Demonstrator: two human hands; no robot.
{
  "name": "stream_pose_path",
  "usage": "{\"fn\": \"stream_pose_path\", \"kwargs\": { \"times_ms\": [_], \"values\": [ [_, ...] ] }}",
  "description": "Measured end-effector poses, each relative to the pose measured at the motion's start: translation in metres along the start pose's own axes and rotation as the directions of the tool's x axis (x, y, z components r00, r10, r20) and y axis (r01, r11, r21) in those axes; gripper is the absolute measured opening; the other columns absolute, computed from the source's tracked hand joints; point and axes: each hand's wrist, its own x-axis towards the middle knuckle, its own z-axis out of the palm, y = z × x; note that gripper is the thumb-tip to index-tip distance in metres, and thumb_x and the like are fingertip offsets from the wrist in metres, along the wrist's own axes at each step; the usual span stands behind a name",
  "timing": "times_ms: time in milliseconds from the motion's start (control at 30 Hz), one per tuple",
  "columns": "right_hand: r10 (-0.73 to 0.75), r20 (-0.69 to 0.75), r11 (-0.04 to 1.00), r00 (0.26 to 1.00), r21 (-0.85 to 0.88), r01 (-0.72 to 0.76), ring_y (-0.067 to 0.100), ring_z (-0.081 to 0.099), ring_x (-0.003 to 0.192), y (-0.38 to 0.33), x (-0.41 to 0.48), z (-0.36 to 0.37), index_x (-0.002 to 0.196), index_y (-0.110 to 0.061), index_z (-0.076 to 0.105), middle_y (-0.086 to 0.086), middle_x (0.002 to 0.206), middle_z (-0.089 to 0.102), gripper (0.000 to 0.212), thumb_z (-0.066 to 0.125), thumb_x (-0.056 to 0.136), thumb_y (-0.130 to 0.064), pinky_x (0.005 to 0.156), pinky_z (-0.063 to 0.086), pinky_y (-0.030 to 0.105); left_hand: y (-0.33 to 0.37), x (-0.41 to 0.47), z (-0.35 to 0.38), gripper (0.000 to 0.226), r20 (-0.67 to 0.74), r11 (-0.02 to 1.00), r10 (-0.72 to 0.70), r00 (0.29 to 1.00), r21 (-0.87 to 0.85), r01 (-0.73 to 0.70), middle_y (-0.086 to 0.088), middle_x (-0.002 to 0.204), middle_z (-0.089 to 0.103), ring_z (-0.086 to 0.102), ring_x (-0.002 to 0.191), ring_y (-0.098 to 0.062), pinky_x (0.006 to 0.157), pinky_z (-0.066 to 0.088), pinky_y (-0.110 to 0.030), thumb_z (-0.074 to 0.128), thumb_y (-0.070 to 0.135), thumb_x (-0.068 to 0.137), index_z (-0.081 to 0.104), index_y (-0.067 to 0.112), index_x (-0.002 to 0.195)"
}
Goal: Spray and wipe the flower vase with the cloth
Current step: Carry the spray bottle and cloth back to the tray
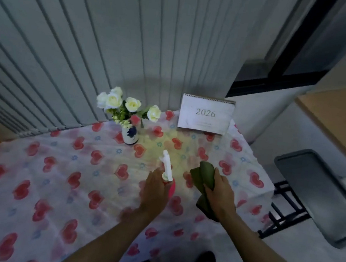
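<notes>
**Green cloth and spray bottle in hand, vase standing apart**

Pink plastic is nearly all that shows of the spray bottle's body: the left hand point(155, 188) is wrapped around the spray bottle point(167, 169) and covers most of it, leaving only the white trigger head and nozzle in plain sight, angled toward the far side of the table. Which finger sits on the trigger cannot be made out. The right hand point(221, 192) is clenched on a green cloth point(204, 180), whose folded upper end sticks out above the thumb while the lower end is partly hidden beneath the palm and wrist. The picture is soft, so fine detail is lost.

Beyond both hands, well apart from them, the flower vase point(130, 136) stands upright on the table point(60, 162) near its far edge. It is small and white with a dark blue motif on its side; the shape of that motif is too blurred to name. White roses point(126, 104) and green stems fill its mouth and hide the rim. A heart-printed tablecloth covers the table, and a desk calendar point(206, 115) reading 2026 stands to the vase's right.
</notes>
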Motion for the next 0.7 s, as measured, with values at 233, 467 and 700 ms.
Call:
{"fn": "stream_pose_path", "kwargs": {
  "times_ms": [233, 467, 700],
  "values": [
    [0.135, -0.149, 0.983, 0.980, 0.142, -0.114, 0.028, 0.059, 0.104, 0.108, 0.003, -0.067, 0.140, -0.018, 0.045, 0.010, 0.121, 0.060, 0.050, 0.059, 0.092, -0.020, 0.079, 0.045, 0.032, 0.105, 0.025, 0.103, 0.027, 0.208, 0.987, 0.122, 0.971, -0.132, -0.096, -0.004, 0.081, 0.059, 0.057, 0.074, -0.028, 0.065, 0.049, -0.044, 0.051, 0.044, 0.093, 0.055, 0.018, 0.090],
    [0.284, -0.182, 0.946, 0.941, 0.213, -0.244, 0.020, 0.061, 0.094, 0.249, 0.000, -0.146, 0.124, -0.034, 0.051, 0.000, 0.103, 0.064, 0.040, 0.051, 0.085, -0.023, 0.078, 0.053, 0.039, 0.213, 0.031, 0.238, 0.023, 0.388, 0.975, 0.198, 0.900, -0.171, -0.141, -0.003, 0.089, 0.059, 0.060, 0.080, -0.024, 0.073, 0.055, -0.041, 0.051, 0.044, 0.097, 0.053, 0.020, 0.096],
    [0.405, -0.209, 0.898, 0.890, 0.274, -0.345, 0.024, 0.058, 0.099, 0.360, 0.005, -0.200, 0.131, -0.024, 0.051, 0.005, 0.110, 0.060, 0.049, 0.057, 0.085, -0.008, 0.077, 0.043, 0.030, 0.293, 0.040, 0.350, 0.012, 0.580, 0.990, 0.122, 0.805, -0.127, -0.059, -0.010, 0.100, 0.061, 0.061, 0.088, -0.029, 0.078, 0.050, -0.043, 0.059, 0.023, 0.100, 0.052, 0.014, 0.103]
  ]
}}
